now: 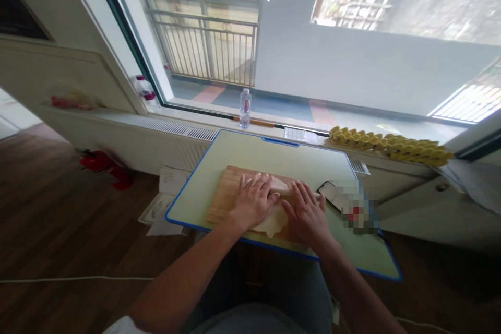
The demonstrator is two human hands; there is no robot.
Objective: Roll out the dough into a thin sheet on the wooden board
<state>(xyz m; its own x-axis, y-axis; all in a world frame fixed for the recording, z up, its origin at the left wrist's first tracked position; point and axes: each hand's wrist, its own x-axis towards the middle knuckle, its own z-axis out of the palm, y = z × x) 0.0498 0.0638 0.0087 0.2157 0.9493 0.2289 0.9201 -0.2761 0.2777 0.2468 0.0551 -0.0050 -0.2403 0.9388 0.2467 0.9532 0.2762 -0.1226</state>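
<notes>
A pale rolling pin [282, 191] lies crosswise over a flattened sheet of dough [271, 223]. Beneath the dough is a wooden cutting board [222, 193]. My left hand [253, 201] rests on the left part of the pin, its fingers stretched forward and its thumb pointing right. On the pin's right part lies my right hand [310, 215], fingers extended and thumb apart. Neither hand wraps round the pin. The palms hide much of it, and the pin's right end sticks out past my right hand. Some dough shows beyond the pin between the hands.
The board sits on a small pale table [235, 148] with a blue edge. A phone [332, 193] lies right of my hands, beside a blurred-out patch. On the windowsill stand a water bottle [245, 109] and yellow egg cartons [387, 146]. A fire extinguisher [107, 167] is on the floor, left.
</notes>
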